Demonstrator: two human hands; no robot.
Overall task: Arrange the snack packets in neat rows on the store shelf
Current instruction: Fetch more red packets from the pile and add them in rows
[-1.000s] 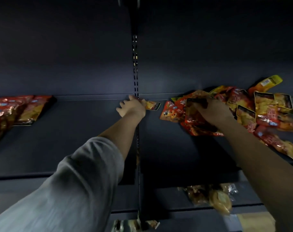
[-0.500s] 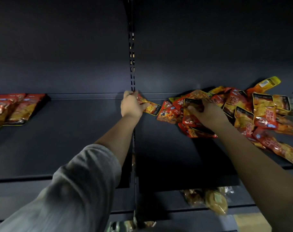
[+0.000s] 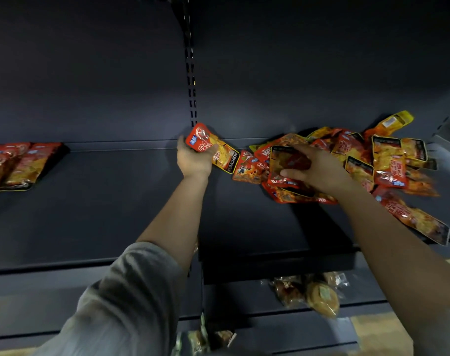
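1. The left hand (image 3: pixel 194 160) is at the centre of the frame, at the back of the dark shelf (image 3: pixel 103 201), just under the slotted upright (image 3: pixel 191 80). Its fingers are curled round a red and yellow snack packet (image 3: pixel 213 147), which slants down to the right, its red end up against the back panel.
2. The right hand (image 3: pixel 319 170) is to the right of centre, lying on the near edge of the loose heap of packets (image 3: pixel 383 160). The thumb points left and the fingers bend over a red packet with a black border (image 3: pixel 286 160). The thumb lies across its lower part, so it looks pinched between thumb and fingers.
3. The heap sprawls over the right part of the shelf, packets overlapping at all angles. One yellow packet (image 3: pixel 396 122) stands up against the back panel at the upper right, and another long one (image 3: pixel 419 222) hangs over the front edge at the right.
4. At the left edge of the frame, a row of red packets (image 3: pixel 20 163) lies flat on the same shelf, well apart from both hands.
5. A grey sleeve (image 3: pixel 121 299) covers the left upper arm in the lower left. The right forearm is bare.
6. On the lower shelf (image 3: pixel 244 301), below the right arm, lie clear-wrapped buns (image 3: pixel 316 296), blurred.
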